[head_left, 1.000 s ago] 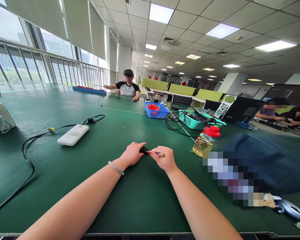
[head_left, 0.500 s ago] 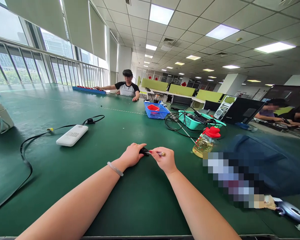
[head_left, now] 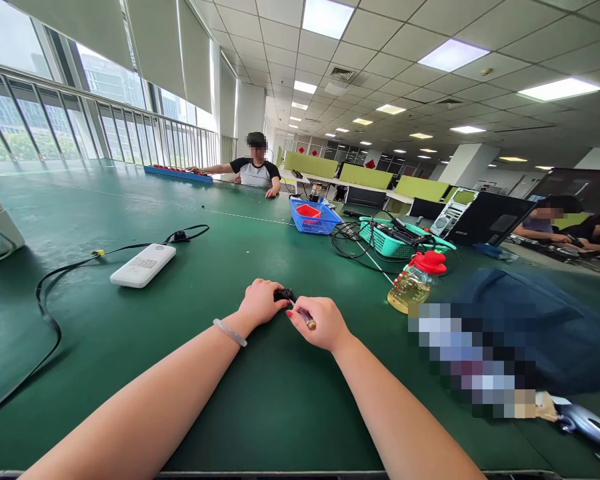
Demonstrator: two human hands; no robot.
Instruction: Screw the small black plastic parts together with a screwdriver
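Observation:
A small black part point(head_left: 285, 294) rests on the green table point(head_left: 280, 413), with the fingers of my left hand point(head_left: 260, 301) closed around its left side. My right hand point(head_left: 324, 323) grips a thin screwdriver point(head_left: 307, 320) whose handle has a gold-coloured end. The metal shaft slants up and left from the fingers, and its tip is at or very near the black part. Whether it sits in a screw is too small to tell. Both hands are close together, just right of the bracelet point(head_left: 230, 332) on my left wrist.
A white power bank point(head_left: 144, 265) and a black cable point(head_left: 55, 320) lie at left. To the right stand a red-lidded bottle point(head_left: 413, 283), a blue basket point(head_left: 314, 223), a green basket point(head_left: 393, 245) with cables, and a dark blue bag point(head_left: 545, 327). Another person point(head_left: 255, 172) sits opposite.
The screwdriver has swung from nearly level to slanting, its handle end now nearer me. My right hand has turned and shifted slightly left and down; the black part has moved a little up and left.

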